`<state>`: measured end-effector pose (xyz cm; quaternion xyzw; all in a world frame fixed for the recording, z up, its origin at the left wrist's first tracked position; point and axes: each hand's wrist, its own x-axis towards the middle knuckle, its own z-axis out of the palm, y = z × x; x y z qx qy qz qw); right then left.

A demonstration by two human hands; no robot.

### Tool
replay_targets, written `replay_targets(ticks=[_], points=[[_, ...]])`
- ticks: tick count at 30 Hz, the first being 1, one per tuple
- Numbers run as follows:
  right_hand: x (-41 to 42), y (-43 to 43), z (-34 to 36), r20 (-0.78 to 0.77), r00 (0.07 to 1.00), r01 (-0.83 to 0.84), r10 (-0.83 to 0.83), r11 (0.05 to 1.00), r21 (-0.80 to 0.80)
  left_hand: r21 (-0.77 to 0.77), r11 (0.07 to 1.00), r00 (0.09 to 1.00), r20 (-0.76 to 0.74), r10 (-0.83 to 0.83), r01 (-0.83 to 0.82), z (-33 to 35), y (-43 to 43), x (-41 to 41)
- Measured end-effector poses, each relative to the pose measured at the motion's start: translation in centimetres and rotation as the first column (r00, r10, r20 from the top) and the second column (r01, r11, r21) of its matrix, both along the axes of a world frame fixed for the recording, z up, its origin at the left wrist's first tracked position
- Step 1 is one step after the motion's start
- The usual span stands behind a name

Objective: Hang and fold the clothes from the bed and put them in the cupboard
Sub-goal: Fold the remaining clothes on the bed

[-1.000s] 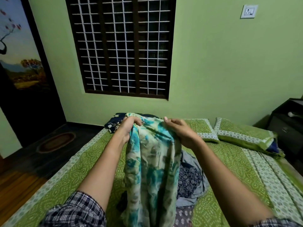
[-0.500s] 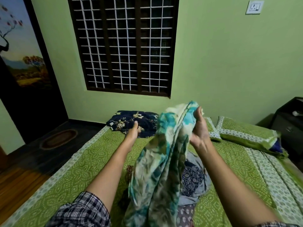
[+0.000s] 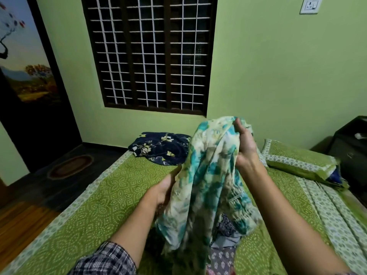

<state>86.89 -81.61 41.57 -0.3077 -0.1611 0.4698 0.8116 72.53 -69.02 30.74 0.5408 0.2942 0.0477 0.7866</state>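
A person stands at the near edge of the bed (image 3: 95, 205) and holds a teal-and-cream printed cloth (image 3: 208, 175) up above its middle. The right hand (image 3: 245, 144) grips the bunched top of the cloth, its fingers (image 3: 237, 124) curled over the gathered fabric. The left hand (image 3: 162, 189) sits lower against the cloth's left side. Its thumb points up along the fabric, but the other digits are hidden behind it, so whether they pinch it cannot be told.

The cloth hangs in loose folds, its lower end trailing onto a small heap of other clothes (image 3: 228, 229) near the bed's near edge. A dark flowered garment (image 3: 160, 148) lies at the far edge, and a pillow (image 3: 297, 162) lies toward the far right corner.

The cloth looks thin, light and limp, likely to slide and bunch. It would best be taken by two corners or along one hem and spread flat before folding.
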Motion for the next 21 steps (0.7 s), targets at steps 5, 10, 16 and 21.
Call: replay_targets(ticks=[5,10,16,21], points=[[2.2,-1.2,-2.0,0.03,0.999,0.031,-0.022,0.945,-0.325,0.017,0.996,0.996,0.003,-0.092,0.092,3.0,4.0,0.0],[4.9,-3.6,-2.5,-0.057,0.998,-0.001,-0.003,0.998,-0.064,-0.305,0.94,0.812,0.505,0.294,-0.151,4.9,8.4,-0.7],[5.5,-4.5,-6.2,0.34,0.925,0.126,0.168,0.709,-0.694,0.066,0.976,0.979,0.003,0.206,-0.206,2.1,8.4,-0.5],[7.9,-5.8,-5.3,0.142,0.983,0.161,-0.114,0.905,-0.394,-0.155,0.968,0.901,0.361,0.241,-0.197,3.7,9.8,-2.2]])
